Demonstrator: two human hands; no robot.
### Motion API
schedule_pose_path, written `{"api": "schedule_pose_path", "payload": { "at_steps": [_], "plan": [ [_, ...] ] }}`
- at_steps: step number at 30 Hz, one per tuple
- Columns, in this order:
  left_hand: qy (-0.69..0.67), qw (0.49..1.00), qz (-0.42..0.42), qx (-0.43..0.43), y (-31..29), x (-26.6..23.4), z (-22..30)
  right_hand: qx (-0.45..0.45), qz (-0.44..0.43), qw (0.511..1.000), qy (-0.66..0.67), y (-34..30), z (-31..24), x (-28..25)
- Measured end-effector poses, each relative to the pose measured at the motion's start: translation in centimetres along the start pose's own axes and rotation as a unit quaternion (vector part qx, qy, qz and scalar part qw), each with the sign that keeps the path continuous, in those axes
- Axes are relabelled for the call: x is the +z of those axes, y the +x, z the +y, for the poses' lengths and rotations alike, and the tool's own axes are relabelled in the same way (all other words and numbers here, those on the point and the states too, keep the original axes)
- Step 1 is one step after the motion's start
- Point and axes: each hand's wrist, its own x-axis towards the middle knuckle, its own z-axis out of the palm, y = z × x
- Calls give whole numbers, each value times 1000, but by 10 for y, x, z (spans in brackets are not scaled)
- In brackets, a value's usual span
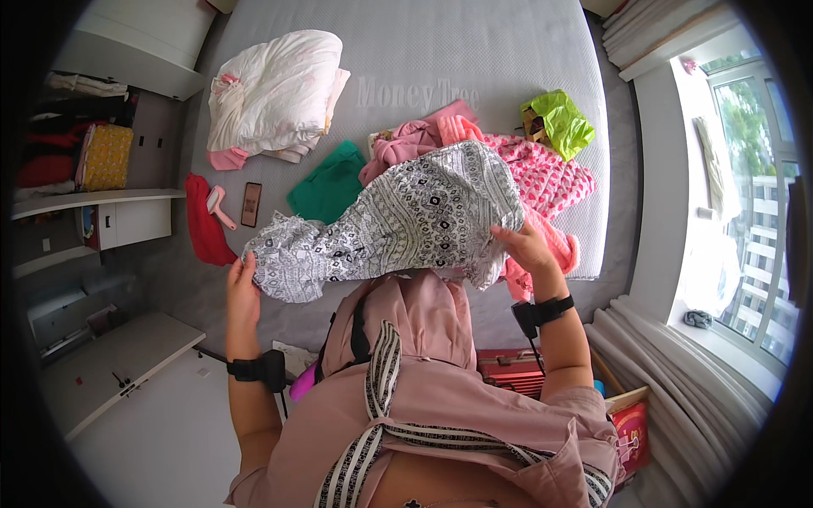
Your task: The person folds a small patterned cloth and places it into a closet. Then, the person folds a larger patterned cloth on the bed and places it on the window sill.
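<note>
A black-and-white patterned garment (423,207) is stretched out across the near edge of the bed between my two hands; its exact kind cannot be made out. My left hand (243,284) pinches its left end. At the right end, my right hand (523,245) grips the cloth with the thumb on top. Behind and under the garment lie a folded green cloth (326,180), a dusty-pink cloth (402,152), a pink heart-dotted cloth (550,176) and a coral fleece piece (555,241). The garment hides parts of these.
A folded white quilt (275,89) sits on the grey mattress (474,42). Left of the pile are a red cloth (203,220), a pink-and-white handled tool (220,207) and a phone (251,204). A lime-green bag (559,124) lies at the right. Shelves stand left, a curtained window right.
</note>
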Motion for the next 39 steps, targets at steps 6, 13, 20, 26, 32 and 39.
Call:
{"api": "schedule_pose_path", "payload": {
  "at_steps": [6,13,20,26,32,39],
  "plan": [
    [0,1000,-5,-14,20,10,-16,91,93,959,253,37,24,24],
    [-16,999,-35,-20,25,30,-21,43,-1,998,-54,22,38,47],
    [141,974,-167,-64,49,96,-95,-92,125,982,-107,39,17,98],
    [145,952,-248,-104,13,163,-112,-162,-19,766,-622,18,15,232],
    [172,942,-286,-11,-9,133,-78,-284,-108,711,-634,-21,36,260],
    [238,925,-288,72,4,144,-54,-372,-185,810,-415,-46,3,218]
  ]
}}
